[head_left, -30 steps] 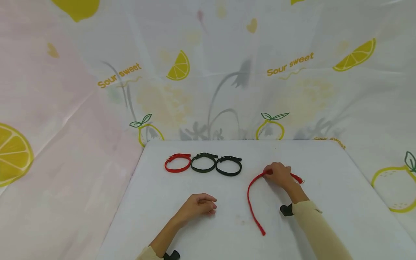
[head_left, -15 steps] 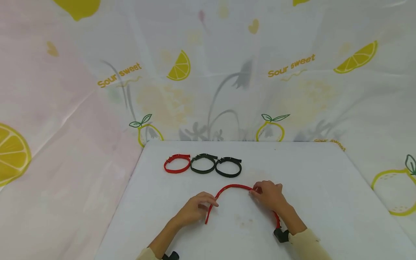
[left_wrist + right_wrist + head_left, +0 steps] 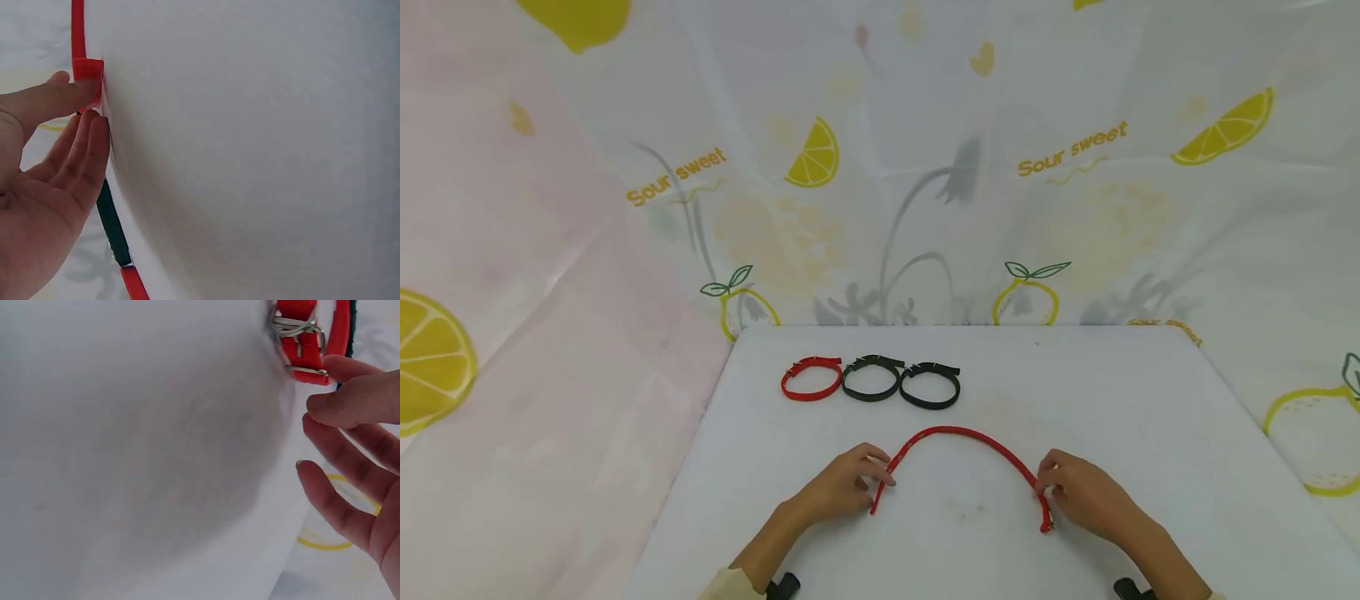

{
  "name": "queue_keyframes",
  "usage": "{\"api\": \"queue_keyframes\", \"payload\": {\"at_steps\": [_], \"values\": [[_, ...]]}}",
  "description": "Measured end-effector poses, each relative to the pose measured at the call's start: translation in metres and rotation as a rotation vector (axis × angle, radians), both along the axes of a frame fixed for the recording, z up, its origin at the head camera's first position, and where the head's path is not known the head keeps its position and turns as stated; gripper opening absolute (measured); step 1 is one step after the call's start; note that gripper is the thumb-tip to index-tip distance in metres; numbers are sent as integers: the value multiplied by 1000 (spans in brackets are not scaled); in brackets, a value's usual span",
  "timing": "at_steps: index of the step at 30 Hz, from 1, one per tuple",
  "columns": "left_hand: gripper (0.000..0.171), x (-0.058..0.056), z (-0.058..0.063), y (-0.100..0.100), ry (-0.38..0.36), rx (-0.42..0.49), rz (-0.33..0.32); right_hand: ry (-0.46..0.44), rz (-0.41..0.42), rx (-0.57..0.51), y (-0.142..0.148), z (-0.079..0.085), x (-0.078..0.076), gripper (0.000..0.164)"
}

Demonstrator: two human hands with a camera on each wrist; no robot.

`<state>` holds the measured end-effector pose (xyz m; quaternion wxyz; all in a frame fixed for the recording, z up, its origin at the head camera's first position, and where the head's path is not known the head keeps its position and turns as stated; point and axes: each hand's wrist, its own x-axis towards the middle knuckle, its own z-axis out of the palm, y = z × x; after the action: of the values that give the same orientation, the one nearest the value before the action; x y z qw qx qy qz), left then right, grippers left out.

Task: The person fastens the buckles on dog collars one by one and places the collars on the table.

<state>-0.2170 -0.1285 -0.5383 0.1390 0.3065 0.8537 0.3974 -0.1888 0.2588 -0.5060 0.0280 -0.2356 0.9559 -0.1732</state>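
Observation:
A red pet collar (image 3: 953,430) lies unbuckled on the white table, bowed into an arch that opens toward me. At its plain end my left hand (image 3: 841,486) pinches the strap; in the left wrist view the thumb lies across the red strap end (image 3: 88,70). My right hand (image 3: 1088,497) is beside the opposite end, fingers loosely bent. There the right wrist view shows a metal buckle (image 3: 299,326) and ring, with the index finger against the strap and the thumb apart from it.
Farther back, a buckled red collar (image 3: 812,397), a dark green collar (image 3: 870,397) and a darker, nearly black collar (image 3: 929,405) form a row. Behind the white table (image 3: 1120,392) hangs a lemon-print cloth (image 3: 880,217).
The red collar has come from the right to the middle, its plain end reaching my left hand. My right hand first moved left with it, then slid back along it to the buckle end.

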Motion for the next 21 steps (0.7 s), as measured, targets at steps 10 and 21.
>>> {"api": "queue_keyframes", "payload": {"at_steps": [10, 21], "values": [[21, -1, -1, 4, 63, -72, -55, 323, 181, -35, 16, -23, 35, 33], [10, 2, 0, 9, 278, 9, -67, 454, 258, -149, 6, -29, 45, 25]]}}
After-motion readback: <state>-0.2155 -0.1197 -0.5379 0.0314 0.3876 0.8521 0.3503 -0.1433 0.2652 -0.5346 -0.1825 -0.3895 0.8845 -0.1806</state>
